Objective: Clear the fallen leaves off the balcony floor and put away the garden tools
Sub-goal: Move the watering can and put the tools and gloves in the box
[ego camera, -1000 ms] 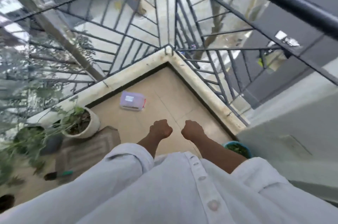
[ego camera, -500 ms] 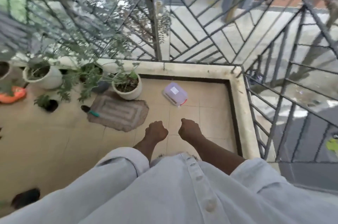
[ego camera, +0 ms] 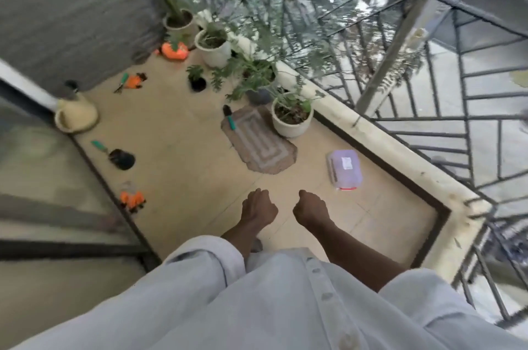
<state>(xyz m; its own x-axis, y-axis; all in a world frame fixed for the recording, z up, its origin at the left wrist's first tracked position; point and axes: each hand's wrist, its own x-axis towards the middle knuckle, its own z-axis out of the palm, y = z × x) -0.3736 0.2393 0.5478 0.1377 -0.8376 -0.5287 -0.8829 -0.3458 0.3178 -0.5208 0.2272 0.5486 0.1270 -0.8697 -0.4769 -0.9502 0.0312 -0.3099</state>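
Note:
My left hand and my right hand are held side by side in front of my waist, fingers curled into fists, holding nothing. On the tan tiled balcony floor lie garden tools: a green-handled trowel at the edge of a small mat, a black scoop with a green handle, a green-handled hand fork beside an orange glove, and another orange glove by the door track. A lilac plastic box lies ahead of my right hand.
Several potted plants stand along the parapet, the nearest a white pot. A cream watering can sits at the left wall. A black metal railing encloses the balcony. A sliding door track runs on the left.
My view has swung left, bringing the plants, watering can and scattered tools into sight. Both hands stay fisted in the same pose in front of me.

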